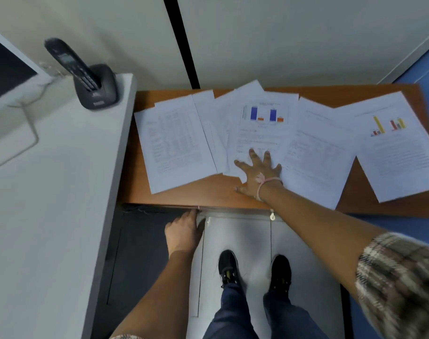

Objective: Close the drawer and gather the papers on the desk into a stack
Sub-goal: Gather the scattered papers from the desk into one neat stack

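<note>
Several white printed papers lie fanned across the brown wooden desk [174, 194]. A table sheet [174, 143] is at the left, a blue bar chart sheet [262, 128] in the middle, a text sheet [316, 152] beside it, and a yellow chart sheet [399, 148] at the right. My right hand [257, 172] rests flat, fingers spread, on the lower edge of the middle sheet. My left hand [184, 231] presses against the drawer front [159, 208] just under the desk's front edge; the drawer looks pushed in flush or nearly so.
A taller grey-white counter [61, 192] stands at the left, carrying a black cordless phone in its cradle [91, 81] and a monitor [5, 69]. A pale wall backs the desk. My two black shoes [252, 270] stand on the light floor below.
</note>
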